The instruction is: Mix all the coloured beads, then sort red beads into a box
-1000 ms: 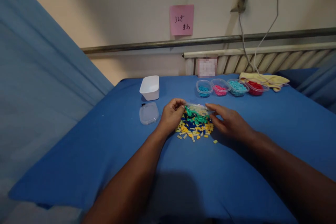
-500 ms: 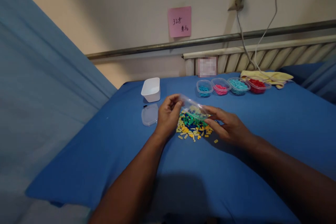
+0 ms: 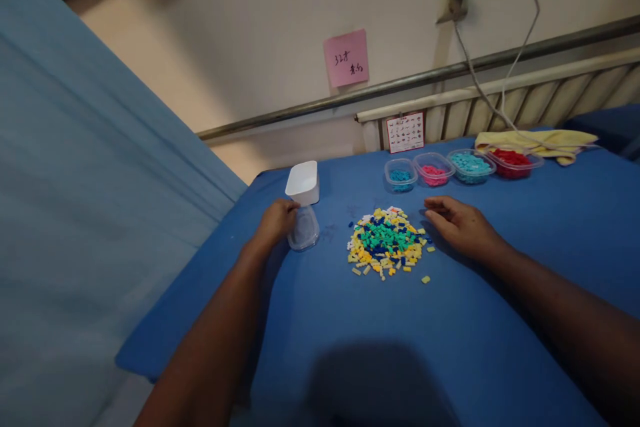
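My left hand (image 3: 279, 221) is closed at the upper left edge of a clear plastic lid (image 3: 304, 229), which lies low over the blue cloth just in front of a white box (image 3: 303, 183). The fingertips are partly hidden. To the right, a heap of small building bricks (image 3: 387, 242), green and dark blue in the middle with yellow and white around, lies on the cloth. My right hand (image 3: 463, 228) hovers at the heap's right side with thumb and fingers apart and nothing between them.
Behind the heap stand clear tubs with blue pieces (image 3: 401, 177), pink pieces (image 3: 434, 175), turquoise pieces (image 3: 471, 165) and red pieces (image 3: 512, 160). A yellow cloth (image 3: 540, 142), a printed card (image 3: 405, 133) and a loose cable (image 3: 475, 77) are near the wall. A blue curtain (image 3: 100, 180) hangs left.
Both hands held the clear plastic piece over the heap earlier. My left hand has carried it left beside the white box. My right hand has let go and moved right. The view has shifted slightly.
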